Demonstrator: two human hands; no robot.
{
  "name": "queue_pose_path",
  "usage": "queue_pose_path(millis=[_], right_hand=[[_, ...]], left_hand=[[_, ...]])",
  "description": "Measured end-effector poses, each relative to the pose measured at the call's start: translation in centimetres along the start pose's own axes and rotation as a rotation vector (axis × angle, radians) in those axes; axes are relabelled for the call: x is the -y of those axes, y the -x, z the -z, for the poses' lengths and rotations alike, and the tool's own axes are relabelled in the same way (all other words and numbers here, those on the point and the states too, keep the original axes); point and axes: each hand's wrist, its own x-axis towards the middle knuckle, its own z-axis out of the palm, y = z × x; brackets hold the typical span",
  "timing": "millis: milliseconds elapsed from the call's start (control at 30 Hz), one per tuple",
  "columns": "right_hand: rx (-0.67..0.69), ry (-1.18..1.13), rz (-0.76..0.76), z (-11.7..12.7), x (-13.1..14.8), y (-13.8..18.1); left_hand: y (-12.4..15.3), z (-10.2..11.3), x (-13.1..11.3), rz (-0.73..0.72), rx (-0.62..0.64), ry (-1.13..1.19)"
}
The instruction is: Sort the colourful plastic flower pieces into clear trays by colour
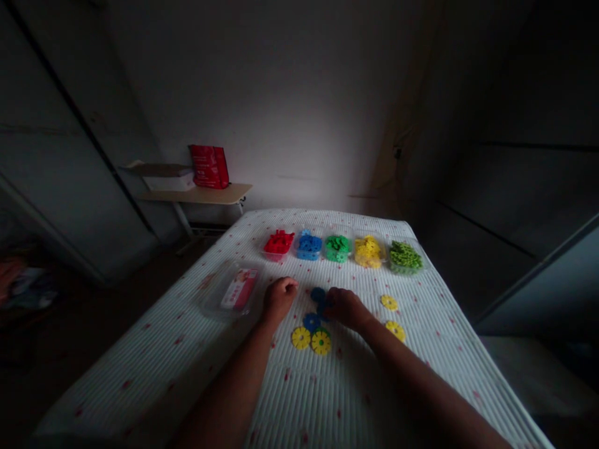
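My left hand (281, 296), fingers curled closed, rests just left of a small cluster of notched plastic discs; what it may hold is hidden. My right hand (346, 307) is closed with its fingertips on a blue notched disc (321, 310), partly covering it. A dark blue disc (317, 294) lies above that, and another blue disc (311, 322) below. At the near end of the cluster are two yellow discs, a left one (301, 337) and a right one (321, 342), the latter overlapping a green disc (322, 330).
Clear tubs of red (279, 243), blue (309, 246), green (337, 247), yellow (369, 251) and light green pieces (405, 257) stand in a row beyond. Loose yellow discs (389, 302) lie right; an empty-looking clear container (234, 290) with a pink label lies left.
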Motion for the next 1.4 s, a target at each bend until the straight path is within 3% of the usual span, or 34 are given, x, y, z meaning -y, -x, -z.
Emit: queue_pose_path(millis=[233, 400, 567, 700, 867, 1033, 1167, 1267, 1400], right_hand=[[0.031, -0.121, -0.003, 0.4, -0.6, 0.2], [0.111, -0.295, -0.013, 3.1, -0.1, -1.4], [-0.139, -0.454, -0.009, 6.3, 1.9, -6.6], [-0.322, -0.483, 0.001, 6.5, 2.4, -8.9], [-0.359, -0.391, 0.032, 5.2, -0.2, -5.6], [-0.387, -0.326, 0.023, 5.0, -5.6, -0.3], [-0.423, -0.245, -0.062, 4.9, -9.4, 2.0], [-0.398, -0.258, -0.042, 4.3, -9.6, 2.2], [-0.27, -0.198, 0.082, 3.3, -6.3, 1.2]], left_hand=[[0.1, 0.2, -0.4, 0.022, 0.002, -0.007], [0.0, 0.0, -0.1, 0.024, 0.009, 0.004], [0.0, 0.1, -0.2, 0.044, -0.002, 0.019], [0.1, 0.4, -0.7, 0.045, -0.001, 0.035], [0.1, 0.2, -0.5, 0.018, 0.017, 0.017], [0.1, 0.1, -0.3, 0.015, 0.013, 0.005], [0.1, 0.1, -0.5, 0.016, 0.01, -0.007], [0.1, 0.1, -0.5, 0.014, 0.005, -0.013], [0.2, 0.1, -0.4, 0.009, -0.012, -0.013]])
